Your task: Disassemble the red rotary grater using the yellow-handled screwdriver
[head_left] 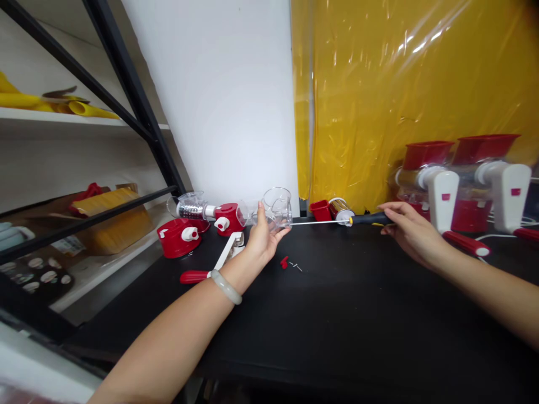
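My left hand (263, 238) is closed round a clear plastic grater housing (280, 205), held just above the black table. A screwdriver (370, 220) with a black and yellow handle lies level in my right hand (402, 227), gripped at the handle's end. Its long shaft points left, and the tip meets the right side of the housing; whether it sits in a screw I cannot tell. Below the housing, small red pieces (284, 262) and several screws (297, 266) lie on the table. A crank handle (225, 258) with a red grip rests beside my left wrist.
Red grater bases (179, 238) and a clear housing with a drum stand at left. A red hopper (320, 210) and a grater drum (340, 209) lie behind the screwdriver. Assembled rotary graters (442, 185) stand at right. A shelf rack (126, 73) borders the table (337, 320).
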The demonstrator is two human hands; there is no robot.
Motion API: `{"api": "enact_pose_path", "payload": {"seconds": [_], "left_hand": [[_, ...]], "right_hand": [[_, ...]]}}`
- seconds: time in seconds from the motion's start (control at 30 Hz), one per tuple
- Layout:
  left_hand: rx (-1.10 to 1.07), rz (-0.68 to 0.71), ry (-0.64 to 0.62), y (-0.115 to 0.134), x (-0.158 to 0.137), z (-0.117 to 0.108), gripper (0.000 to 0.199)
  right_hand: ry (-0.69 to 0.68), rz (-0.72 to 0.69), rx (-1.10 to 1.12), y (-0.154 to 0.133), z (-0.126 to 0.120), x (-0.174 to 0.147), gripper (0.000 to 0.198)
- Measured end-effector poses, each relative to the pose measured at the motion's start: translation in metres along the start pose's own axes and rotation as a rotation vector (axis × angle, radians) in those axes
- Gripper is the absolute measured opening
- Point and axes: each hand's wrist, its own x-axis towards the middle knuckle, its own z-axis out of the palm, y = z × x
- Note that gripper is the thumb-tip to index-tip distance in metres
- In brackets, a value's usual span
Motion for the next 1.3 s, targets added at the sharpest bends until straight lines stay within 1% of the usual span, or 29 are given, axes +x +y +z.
{"api": "enact_pose_path", "payload": {"seconds": [0.07,0.13,0.17,0.2,0.27,0.3,0.33,0.37,0.4,0.43,0.5,0.53,0.57,0.6,0.63,0.7,0.73,0.77,0.83,0.93,0.97,1.0,1.03,1.07,1.13,1.17,1.2,1.23,1.3], "left_hand": [[0.003,0.002,-0.008,-0.001,0.0,0.0,0.062],[0.008,0.004,-0.006,-0.001,0.001,-0.001,0.061],[0.01,0.006,-0.005,-0.001,0.001,-0.001,0.061],[0.012,0.008,-0.006,-0.002,0.001,-0.001,0.061],[0.017,0.007,-0.012,-0.002,0.001,-0.001,0.061],[0.018,0.006,-0.014,-0.001,0.001,-0.001,0.061],[0.016,0.005,-0.012,-0.001,0.001,-0.001,0.062],[0.012,0.006,-0.008,-0.001,0.001,-0.001,0.062],[0.006,0.008,-0.005,-0.001,0.001,-0.001,0.062],[0.002,0.009,-0.005,-0.001,0.001,-0.001,0.062],[-0.001,0.009,-0.006,0.0,0.001,0.0,0.063],[-0.001,0.008,-0.006,0.0,0.001,0.0,0.063],[0.0,0.008,-0.005,0.0,0.001,0.0,0.062],[0.0,0.008,-0.002,0.0,0.001,-0.001,0.062],[0.001,0.009,-0.001,0.0,0.001,-0.001,0.062],[0.005,0.013,-0.003,0.0,0.001,-0.001,0.061],[0.007,0.014,-0.005,0.0,0.001,-0.001,0.06],[0.007,0.014,-0.007,0.0,0.001,-0.001,0.06],[0.004,0.012,-0.008,0.0,0.001,-0.001,0.061],[0.002,0.014,-0.013,0.0,0.001,0.0,0.06],[0.002,0.016,-0.014,0.0,0.0,0.0,0.06],[0.003,0.017,-0.015,0.0,0.0,0.0,0.06],[0.003,0.018,-0.016,0.0,-0.001,0.001,0.06],[0.007,0.015,-0.017,0.0,-0.001,0.001,0.06],[0.019,0.005,-0.018,0.0,-0.002,0.001,0.06],[0.023,0.001,-0.018,0.0,-0.003,0.002,0.059],[0.024,-0.002,-0.019,0.0,-0.004,0.003,0.059],[0.022,-0.002,-0.02,0.001,-0.005,0.003,0.059],[0.013,0.001,-0.024,0.001,-0.006,0.005,0.058]], "right_hand": [[-0.028,0.042,0.195,-0.005,0.004,-0.003,0.03],[-0.056,0.087,0.279,-0.008,0.006,-0.005,0.025],[-0.052,0.099,0.265,-0.008,0.006,-0.005,0.02],[-0.043,0.11,0.204,-0.008,0.006,-0.005,0.021],[-0.035,0.125,-0.004,-0.006,0.004,-0.004,0.036],[-0.033,0.117,-0.092,-0.005,0.003,-0.004,0.039],[-0.031,0.093,-0.131,-0.004,0.002,-0.004,0.036],[-0.032,0.063,-0.112,-0.003,0.002,-0.004,0.029],[-0.037,0.039,-0.045,-0.003,0.001,-0.004,0.023],[-0.045,0.031,0.051,-0.004,0.002,-0.005,0.023],[-0.082,0.062,0.219,-0.006,0.002,-0.006,0.033],[-0.099,0.083,0.263,-0.007,0.003,-0.006,0.032],[-0.104,0.101,0.275,-0.007,0.003,-0.006,0.026],[-0.098,0.115,0.255,-0.007,0.003,-0.005,0.018],[-0.087,0.13,0.199,-0.005,0.002,-0.004,0.019],[-0.072,0.136,0.024,-0.001,0.001,-0.001,0.035],[-0.064,0.116,-0.043,0.0,0.001,-0.001,0.037],[-0.054,0.088,-0.065,0.002,0.0,0.0,0.032],[-0.035,0.044,0.025,0.002,0.0,0.0,0.019],[-0.069,0.063,0.256,-0.004,0.001,-0.003,0.035],[-0.088,0.081,0.294,-0.005,0.002,-0.004,0.034],[-0.087,0.101,0.307,-0.007,0.002,-0.004,0.027],[-0.075,0.127,0.288,-0.007,0.003,-0.004,0.018],[-0.06,0.156,0.23,-0.006,0.003,-0.004,0.021],[-0.051,0.19,0.033,-0.003,0.003,-0.003,0.04],[-0.053,0.197,-0.067,-0.001,0.003,-0.003,0.042],[-0.046,0.194,-0.139,0.0,0.003,-0.002,0.039],[-0.024,0.178,-0.174,0.002,0.003,-0.002,0.034],[0.033,0.121,-0.121,0.003,0.002,-0.001,0.03]]}}
